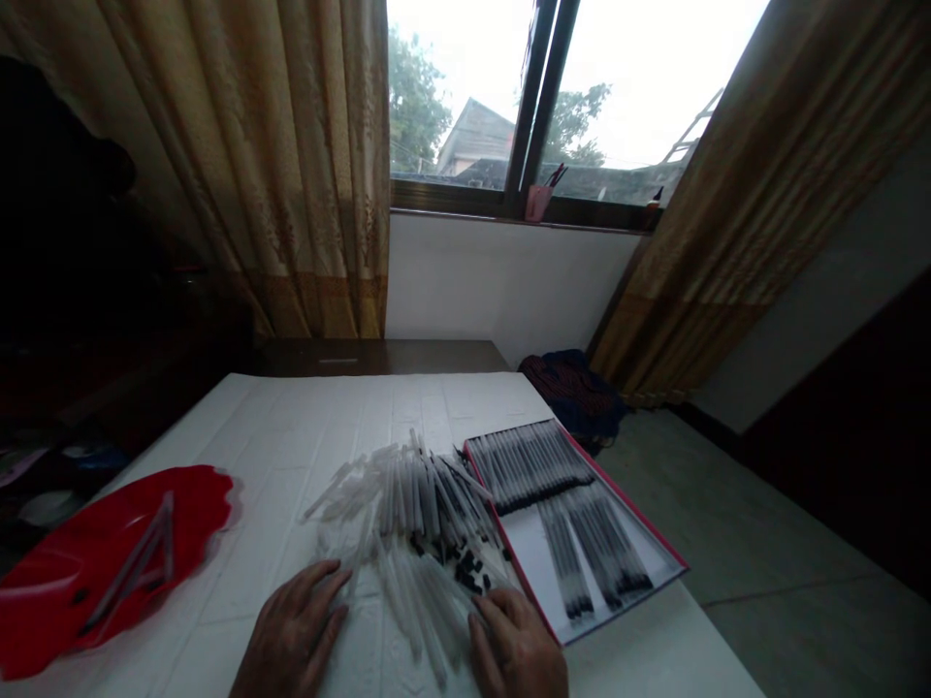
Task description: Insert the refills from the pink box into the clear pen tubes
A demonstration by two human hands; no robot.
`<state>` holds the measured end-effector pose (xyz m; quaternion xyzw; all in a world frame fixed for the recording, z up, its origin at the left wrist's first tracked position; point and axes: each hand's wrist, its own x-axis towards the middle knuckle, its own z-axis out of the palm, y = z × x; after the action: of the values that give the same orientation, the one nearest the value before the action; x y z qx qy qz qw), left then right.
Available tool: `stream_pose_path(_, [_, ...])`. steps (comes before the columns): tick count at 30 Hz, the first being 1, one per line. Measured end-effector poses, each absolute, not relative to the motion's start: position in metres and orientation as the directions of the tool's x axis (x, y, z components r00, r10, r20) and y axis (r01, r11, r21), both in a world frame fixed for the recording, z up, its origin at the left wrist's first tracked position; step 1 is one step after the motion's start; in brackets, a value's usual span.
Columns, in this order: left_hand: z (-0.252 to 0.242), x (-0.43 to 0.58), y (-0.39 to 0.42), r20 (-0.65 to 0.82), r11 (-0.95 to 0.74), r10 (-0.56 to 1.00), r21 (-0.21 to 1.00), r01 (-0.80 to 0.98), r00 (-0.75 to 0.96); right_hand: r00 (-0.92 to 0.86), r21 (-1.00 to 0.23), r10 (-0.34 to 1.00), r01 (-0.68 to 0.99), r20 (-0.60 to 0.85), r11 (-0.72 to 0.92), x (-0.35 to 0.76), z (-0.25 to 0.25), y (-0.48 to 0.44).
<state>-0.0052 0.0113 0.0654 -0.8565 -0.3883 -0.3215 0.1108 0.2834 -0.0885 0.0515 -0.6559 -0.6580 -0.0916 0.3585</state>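
My left hand (pixel 298 630) lies flat on the white table cover (pixel 305 427), fingers stretched toward a loose heap of clear pen tubes (pixel 407 504). At the near right edge of that heap rests my right hand (pixel 516 645), fingers curled down onto some tubes and small black caps (pixel 469 572); whether it grips one is hidden. Right of the heap lies a shallow pink-edged box (pixel 655 548) with rows of finished pens (pixel 530 465) laid in it.
A red wavy-edged plate (pixel 65 572) with a few pens sits at the left. Curtains flank a window behind the table, with a pink cup (pixel 538 202) on the sill. A dark bundle of cloth (pixel 574 388) lies on the floor to the right.
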Motion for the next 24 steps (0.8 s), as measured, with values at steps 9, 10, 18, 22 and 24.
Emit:
stream_pose_path(9, [0.063, -0.011, 0.007, 0.686, -0.667, 0.58, 0.09, 0.739, 0.44, 0.085, -0.345, 0.836, 0.93, 0.542, 0.129, 0.285, 0.055, -0.091])
stream_pose_path(10, [0.063, -0.011, 0.007, 0.686, -0.666, 0.58, 0.089, 0.74, 0.44, 0.103, -0.378, 0.845, 0.918, 0.524, 0.122, 0.282, 0.058, -0.09])
stream_pose_path(18, [0.064, -0.012, 0.008, 0.701, -0.67, 0.556, 0.061, 0.74, 0.447, 0.079, -0.429, 0.915, 0.897, 0.395, 0.107, 0.268, 0.082, -0.067])
stream_pose_path(22, [0.059, -0.015, 0.009, 0.696, -0.67, 0.566, 0.075, 0.739, 0.443, 0.097, -0.363, 0.933, 0.931, 0.347, 0.038, 0.262, 0.088, -0.053])
stream_pose_path(24, [0.058, -0.016, 0.009, 0.691, -0.669, 0.571, 0.078, 0.74, 0.443, 0.114, -0.349, 0.932, 0.937, 0.343, 0.014, 0.261, 0.09, -0.049])
